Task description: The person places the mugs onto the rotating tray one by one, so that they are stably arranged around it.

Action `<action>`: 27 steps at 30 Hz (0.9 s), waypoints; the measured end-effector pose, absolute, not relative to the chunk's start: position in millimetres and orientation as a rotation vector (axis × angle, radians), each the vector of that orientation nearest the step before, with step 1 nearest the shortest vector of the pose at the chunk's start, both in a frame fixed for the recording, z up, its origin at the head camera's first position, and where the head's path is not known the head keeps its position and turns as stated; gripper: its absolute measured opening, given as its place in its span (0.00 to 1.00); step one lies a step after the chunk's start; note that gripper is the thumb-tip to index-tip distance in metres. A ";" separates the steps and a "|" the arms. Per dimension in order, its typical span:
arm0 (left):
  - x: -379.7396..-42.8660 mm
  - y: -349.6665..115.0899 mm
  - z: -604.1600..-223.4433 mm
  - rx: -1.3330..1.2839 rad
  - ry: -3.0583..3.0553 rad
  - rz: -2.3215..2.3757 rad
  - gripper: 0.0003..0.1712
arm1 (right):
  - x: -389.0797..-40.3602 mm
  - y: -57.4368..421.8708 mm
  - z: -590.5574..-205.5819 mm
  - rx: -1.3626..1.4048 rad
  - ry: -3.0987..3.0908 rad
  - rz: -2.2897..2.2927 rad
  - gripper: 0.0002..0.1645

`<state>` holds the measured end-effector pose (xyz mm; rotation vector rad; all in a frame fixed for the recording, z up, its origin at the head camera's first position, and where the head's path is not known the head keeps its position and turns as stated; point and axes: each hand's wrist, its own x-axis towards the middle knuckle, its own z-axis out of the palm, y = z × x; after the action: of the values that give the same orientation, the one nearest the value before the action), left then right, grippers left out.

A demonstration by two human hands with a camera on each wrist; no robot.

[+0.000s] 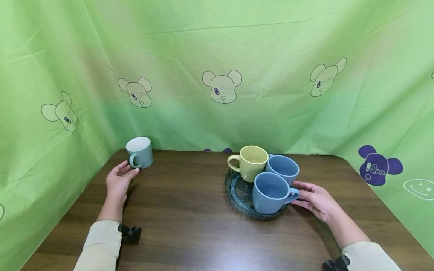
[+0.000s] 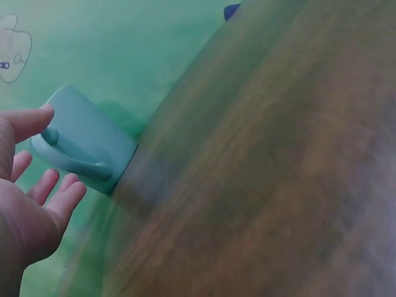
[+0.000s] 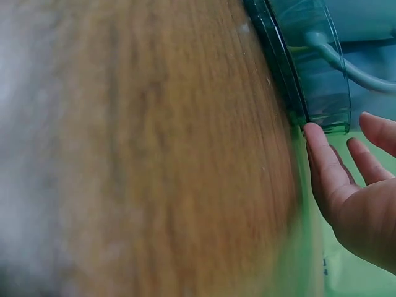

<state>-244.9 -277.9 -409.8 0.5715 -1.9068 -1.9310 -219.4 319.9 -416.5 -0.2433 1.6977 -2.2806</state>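
At the table's far left corner stands a teal mug (image 1: 144, 154) with a white inside, its handle turned toward my left hand (image 1: 118, 180). In the left wrist view the fingers and thumb of that hand are spread around the mug's handle (image 2: 74, 162), not closed on it. A round clear-glass tray (image 1: 234, 194) on the right bears a yellow mug (image 1: 251, 165) and two blue mugs, one at the front (image 1: 268, 197) and one behind (image 1: 285, 165). My right hand (image 1: 315, 199) is at the tray's right edge, fingers extended, one fingertip right at its base in the right wrist view.
The brown wooden table (image 1: 183, 210) runs between the two hands. Behind it and along both sides hangs a green curtain (image 1: 183, 124) printed with bear heads. Each sleeve has a small black device (image 1: 130, 233) at the wrist.
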 end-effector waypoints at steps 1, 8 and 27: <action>-246.9 -278.3 -410.3 0.586 -1.877 -1.952 0.36 | -219.9 319.3 -416.6 -0.236 1.706 -2.278 0.22; -262.6 -274.4 -412.5 0.606 -1.703 -1.990 0.30 | -224.2 319.1 -421.7 -0.204 1.754 -2.251 0.17; -279.1 -276.2 -421.2 0.667 -1.688 -1.808 0.20 | -224.5 314.7 -416.3 -0.110 1.736 -2.241 0.21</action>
<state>-279.1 -276.2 -421.2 0.6665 -1.6883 -1.8082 -224.5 314.7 -416.3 -0.1096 1.7355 -2.2407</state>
